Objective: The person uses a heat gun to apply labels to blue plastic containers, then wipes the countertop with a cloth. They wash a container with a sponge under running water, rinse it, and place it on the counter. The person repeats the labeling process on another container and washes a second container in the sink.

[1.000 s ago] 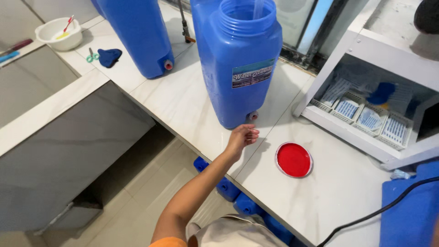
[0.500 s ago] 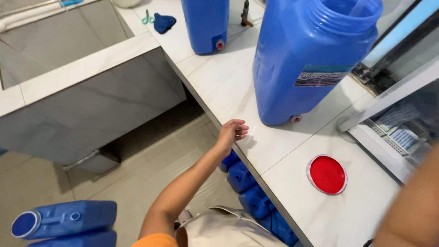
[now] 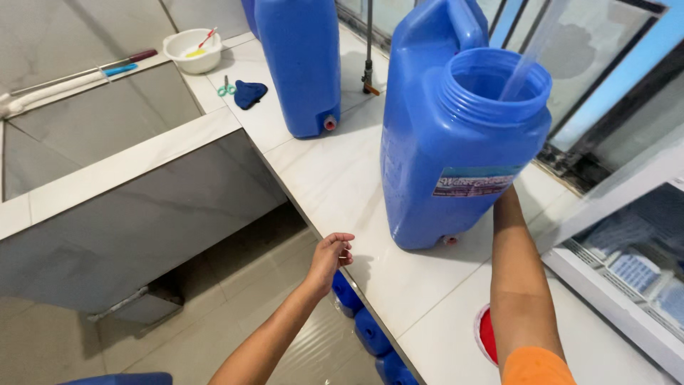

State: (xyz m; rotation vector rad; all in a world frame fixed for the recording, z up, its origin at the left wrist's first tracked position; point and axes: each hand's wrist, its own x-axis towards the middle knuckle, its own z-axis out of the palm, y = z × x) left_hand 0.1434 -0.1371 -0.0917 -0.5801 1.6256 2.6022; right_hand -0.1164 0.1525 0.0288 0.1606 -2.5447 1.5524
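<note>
A tall blue water jug [image 3: 442, 150] stands on the white marble counter [image 3: 335, 178] with its wide mouth open. A clear hose [image 3: 531, 50] runs down into that mouth. My right hand [image 3: 504, 202] reaches up against the jug's near right side, below its label; its fingers are hidden behind the jug. My left hand [image 3: 333, 253] hovers at the counter's front edge, left of the jug's small spout [image 3: 449, 240]. Its fingers are loosely curled with nothing seen in them. A red round cap [image 3: 485, 335] lies on the counter, partly covered by my right arm.
A second blue jug [image 3: 299, 64] stands farther back, near a metal pipe [image 3: 368, 68]. A white bowl [image 3: 192, 48], green scissors [image 3: 226, 89] and a blue cloth [image 3: 250, 93] sit at the far end. More blue jugs [image 3: 360, 321] lie under the counter. A white rack [image 3: 634, 278] stands right.
My left hand has drawn back from the jug's spout to the counter edge. My right arm has come into view and reached the jug's side. The view has swung.
</note>
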